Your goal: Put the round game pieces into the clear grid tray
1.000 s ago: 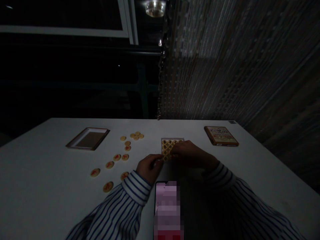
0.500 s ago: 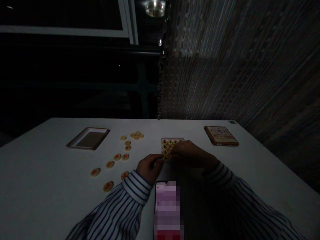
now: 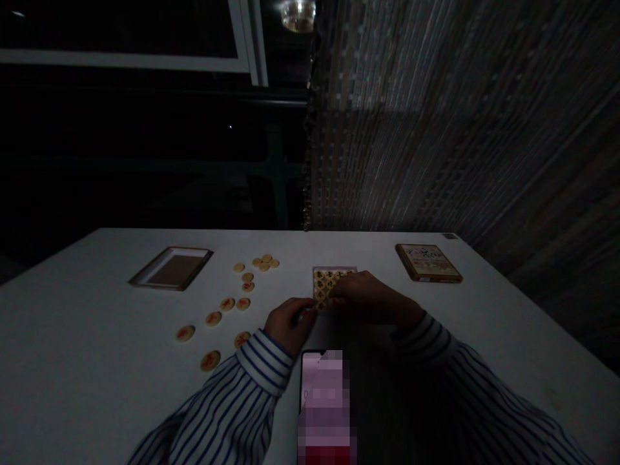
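Observation:
A small square tray packed with several round wooden game pieces sits on the white table just beyond my hands. My right hand lies over the tray's near right part, fingers curled down onto the pieces. My left hand is at the tray's near left corner, fingers pinched against its edge; what they grip is too dark to name. Both arms wear striped sleeves. Several loose round pieces with red marks lie scattered to the left.
An empty shallow box half lies at the back left. A printed box lid lies at the back right. A lit phone stands near my chest. A dark window and a woven blind are behind the table.

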Tool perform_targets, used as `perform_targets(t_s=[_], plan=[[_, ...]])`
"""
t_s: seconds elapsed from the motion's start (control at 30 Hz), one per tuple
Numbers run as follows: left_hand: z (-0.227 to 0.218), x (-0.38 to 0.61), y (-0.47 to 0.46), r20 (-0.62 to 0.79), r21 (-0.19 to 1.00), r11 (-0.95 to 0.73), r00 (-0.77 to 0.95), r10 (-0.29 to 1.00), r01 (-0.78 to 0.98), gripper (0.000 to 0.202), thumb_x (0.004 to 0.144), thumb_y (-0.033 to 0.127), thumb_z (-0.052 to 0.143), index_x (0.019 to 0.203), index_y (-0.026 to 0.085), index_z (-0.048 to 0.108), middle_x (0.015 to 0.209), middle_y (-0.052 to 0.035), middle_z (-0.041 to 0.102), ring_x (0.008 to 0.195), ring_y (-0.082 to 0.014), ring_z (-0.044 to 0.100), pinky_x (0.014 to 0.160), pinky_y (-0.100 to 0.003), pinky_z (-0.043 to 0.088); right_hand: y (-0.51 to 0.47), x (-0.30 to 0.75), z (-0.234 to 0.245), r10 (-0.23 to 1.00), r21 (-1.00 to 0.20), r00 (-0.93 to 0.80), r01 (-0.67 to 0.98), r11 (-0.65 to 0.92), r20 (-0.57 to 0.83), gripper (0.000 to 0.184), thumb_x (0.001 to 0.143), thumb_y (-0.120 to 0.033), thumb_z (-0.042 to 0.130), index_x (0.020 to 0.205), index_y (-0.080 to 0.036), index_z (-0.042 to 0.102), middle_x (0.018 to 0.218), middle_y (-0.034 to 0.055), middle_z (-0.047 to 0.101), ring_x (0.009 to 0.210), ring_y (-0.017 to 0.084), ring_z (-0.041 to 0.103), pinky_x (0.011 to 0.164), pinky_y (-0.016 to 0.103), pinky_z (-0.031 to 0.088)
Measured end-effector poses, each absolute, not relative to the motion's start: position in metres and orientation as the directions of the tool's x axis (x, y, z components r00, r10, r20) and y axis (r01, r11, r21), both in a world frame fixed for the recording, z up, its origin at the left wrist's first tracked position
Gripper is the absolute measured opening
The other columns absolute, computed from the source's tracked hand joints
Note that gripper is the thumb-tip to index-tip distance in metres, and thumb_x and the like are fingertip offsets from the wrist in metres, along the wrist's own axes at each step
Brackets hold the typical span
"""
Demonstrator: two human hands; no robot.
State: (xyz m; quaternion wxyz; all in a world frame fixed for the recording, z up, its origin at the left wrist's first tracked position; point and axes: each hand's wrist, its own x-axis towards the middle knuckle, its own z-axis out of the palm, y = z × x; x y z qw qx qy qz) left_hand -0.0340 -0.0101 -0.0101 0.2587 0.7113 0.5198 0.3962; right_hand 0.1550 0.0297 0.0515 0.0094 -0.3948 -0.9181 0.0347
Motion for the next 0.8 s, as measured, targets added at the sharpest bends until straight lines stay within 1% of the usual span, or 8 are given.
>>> perform_targets(t_s=[0.2, 0.37, 0.47, 0.53, 0.63, 0.7, 0.8], plan=[[-0.012, -0.033, -0.009, 0.305, 0.778, -0.333, 0.144, 0.941, 0.533, 0.022, 0.073, 0.026, 0.05, 0.088, 0.017, 0.064, 0.081, -0.0053, 0.065, 0.071, -0.0147, 0.06, 0.067, -0.028, 0.049, 0.028, 0.154, 0.053, 0.726, -0.068, -0.687, 0.725, 0.685, -0.012, 0.016, 0.076, -0.028, 0.051, 0.083, -0.021, 0.063, 0.085, 0.0051, 0.063, 0.08, 0.017, 0.055, 0.064, 0.026, 0.033], [-0.01, -0.034, -0.01, 0.308, 0.778, -0.336, 0.143, 0.94, 0.53, 0.022, 0.073, 0.026, 0.05, 0.089, 0.017, 0.063, 0.081, -0.0055, 0.065, 0.07, -0.0147, 0.06, 0.066, -0.029, 0.049, 0.025, 0.154, 0.064, 0.722, -0.074, -0.691, 0.718, 0.692, 0.041, 0.019, 0.076, -0.029, 0.05, 0.088, -0.019, 0.062, 0.087, 0.0058, 0.063, 0.081, 0.017, 0.056, 0.068, 0.027, 0.035], [-0.008, -0.034, -0.011, 0.326, 0.784, -0.344, 0.129, 0.937, 0.517, 0.022, 0.074, 0.026, 0.05, 0.089, 0.017, 0.063, 0.081, -0.0054, 0.065, 0.072, -0.0148, 0.06, 0.068, -0.029, 0.049, 0.026, 0.153, 0.07, 0.75, -0.078, -0.644, 0.748, 0.659, 0.154, 0.021, 0.079, -0.025, 0.046, 0.092, -0.018, 0.061, 0.088, 0.006, 0.064, 0.081, 0.016, 0.055, 0.071, 0.027, 0.036], [-0.007, -0.034, -0.011, 0.355, 0.794, -0.353, 0.094, 0.93, 0.495, 0.021, 0.073, 0.026, 0.051, 0.087, 0.018, 0.064, 0.081, -0.0049, 0.066, 0.072, -0.0146, 0.06, 0.068, -0.029, 0.049, 0.026, 0.153, 0.072, 0.771, -0.092, -0.573, 0.783, 0.615, 0.276, 0.022, 0.08, -0.022, 0.043, 0.093, -0.017, 0.06, 0.087, 0.0051, 0.064, 0.08, 0.016, 0.055, 0.072, 0.027, 0.036], [-0.004, -0.034, -0.012, 0.4, 0.809, -0.365, 0.022, 0.916, 0.461, 0.018, 0.072, 0.026, 0.052, 0.084, 0.018, 0.064, 0.079, -0.0041, 0.066, 0.072, -0.0143, 0.061, 0.068, -0.027, 0.049, 0.024, 0.152, 0.074, 0.77, -0.143, -0.461, 0.811, 0.567, 0.441, 0.023, 0.08, -0.021, 0.041, 0.094, -0.017, 0.06, 0.088, 0.0038, 0.064, 0.081, 0.015, 0.055, 0.075, 0.028, 0.036], [-0.002, -0.035, -0.012, 0.419, 0.812, -0.37, -0.008, 0.908, 0.452, 0.018, 0.072, 0.027, 0.053, 0.082, 0.018, 0.064, 0.078, -0.0042, 0.066, 0.072, -0.0144, 0.061, 0.067, -0.027, 0.049, 0.022, 0.152, 0.076, 0.759, -0.172, -0.419, 0.81, 0.56, 0.498, 0.023, 0.08, -0.021, 0.042, 0.094, -0.017, 0.06, 0.088, 0.0035, 0.064, 0.081, 0.015, 0.055, 0.075, 0.028, 0.036], [0.002, -0.037, -0.012, 0.445, 0.796, -0.393, -0.006, 0.895, 0.461, 0.019, 0.072, 0.028, 0.053, 0.083, 0.017, 0.064, 0.079, -0.0047, 0.066, 0.073, -0.0149, 0.061, 0.069, -0.027, 0.049, 0.02, 0.151, 0.079, 0.748, -0.194, -0.399, 0.802, 0.565, 0.53, 0.023, 0.08, -0.021, 0.043, 0.095, -0.016, 0.06, 0.086, 0.0038, 0.064, 0.08, 0.015, 0.055, 0.074, 0.029, 0.036]])
